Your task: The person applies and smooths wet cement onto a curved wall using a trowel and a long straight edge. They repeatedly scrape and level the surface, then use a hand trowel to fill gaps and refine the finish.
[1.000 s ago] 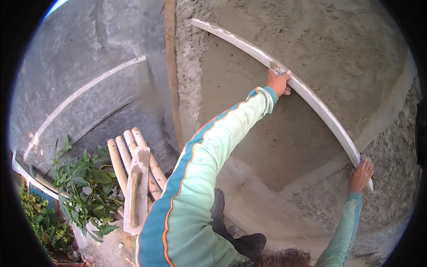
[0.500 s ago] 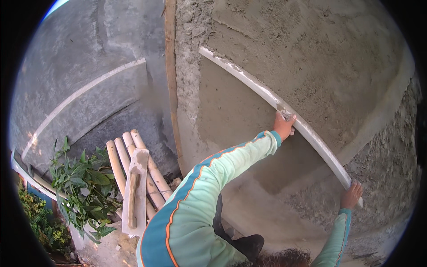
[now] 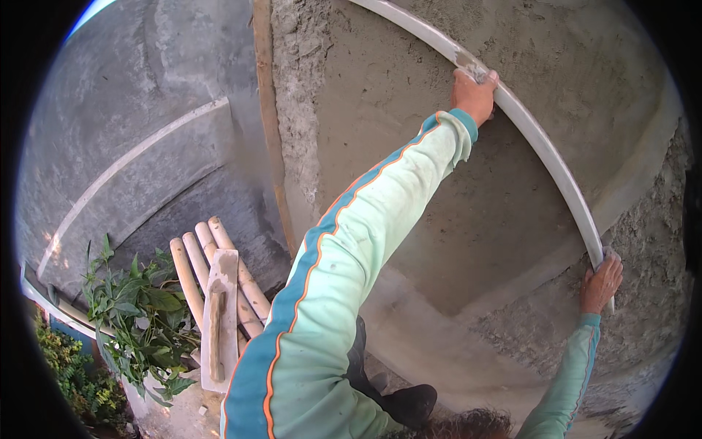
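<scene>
Against the plastered wall (image 3: 453, 219) a long pale straightedge (image 3: 541, 150) lies slantwise; the left hand (image 3: 474, 94) is clamped on its upper stretch, the right hand (image 3: 601, 282) on its lower end. Left of the wall lean wooden poles (image 3: 194, 271) and a wooden float (image 3: 219, 314).

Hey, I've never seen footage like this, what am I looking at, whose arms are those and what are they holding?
This is one view from a camera worn on a person's head, looking down at their own arms; the fisheye lens bends straight edges. The left hand and right hand both grip a long pale straightedge laid against a wall coated in wet grey plaster. Lower left, a wooden float rests on some pale poles, beside a leafy plant.
</scene>
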### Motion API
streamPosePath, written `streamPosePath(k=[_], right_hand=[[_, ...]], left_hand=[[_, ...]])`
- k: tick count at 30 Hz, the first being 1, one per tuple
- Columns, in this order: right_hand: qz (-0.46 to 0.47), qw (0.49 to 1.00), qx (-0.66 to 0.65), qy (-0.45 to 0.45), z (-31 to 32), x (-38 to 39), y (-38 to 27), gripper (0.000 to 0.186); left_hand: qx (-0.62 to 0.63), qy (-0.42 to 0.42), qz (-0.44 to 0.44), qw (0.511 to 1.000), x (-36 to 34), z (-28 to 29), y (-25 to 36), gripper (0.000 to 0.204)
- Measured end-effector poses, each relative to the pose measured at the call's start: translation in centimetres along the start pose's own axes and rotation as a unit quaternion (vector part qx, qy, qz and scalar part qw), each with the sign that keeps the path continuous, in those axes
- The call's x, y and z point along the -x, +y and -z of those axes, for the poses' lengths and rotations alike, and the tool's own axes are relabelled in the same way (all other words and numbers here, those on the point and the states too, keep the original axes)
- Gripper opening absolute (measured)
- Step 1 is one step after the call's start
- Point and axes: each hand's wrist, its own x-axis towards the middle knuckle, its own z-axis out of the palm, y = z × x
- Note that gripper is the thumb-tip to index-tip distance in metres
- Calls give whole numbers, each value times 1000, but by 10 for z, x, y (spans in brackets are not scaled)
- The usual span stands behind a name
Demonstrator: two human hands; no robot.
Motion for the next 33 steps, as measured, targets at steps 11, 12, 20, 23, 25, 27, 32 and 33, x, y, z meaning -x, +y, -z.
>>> streamPosePath(k=[11, 12, 20, 23, 25, 27, 32, 33], right_hand=[[116, 993, -6, -22, -25, 27, -30, 61], [114, 992, 2, -56, -33, 48, -26, 60], [90, 976, 100, -172, -87, 186, 56, 43], [44, 968, 146, -202, -90, 201, 82, 44], [17, 975, 131, -180, -85, 186, 80, 47], [7, 977, 140, -158, -75, 173, 92, 54], [39, 990, 101, -88, -33, 100, 44, 57], [63, 992, 97, -57, -39, 95, 32, 58]], left_hand=[[2, 69, 120, 990, 44, 77, -70, 49], [6, 60, 149, 987, 66, 87, -97, 47], [157, 60, 368, 914, 248, 82, -322, 43], [162, 48, 396, 903, 283, 57, -353, 42], [167, 46, 380, 908, 275, 49, -349, 41], [194, 49, 356, 913, 265, 37, -326, 41], [168, 24, 241, 956, 177, 48, -227, 56], [142, 31, 221, 964, 156, 58, -213, 53]])
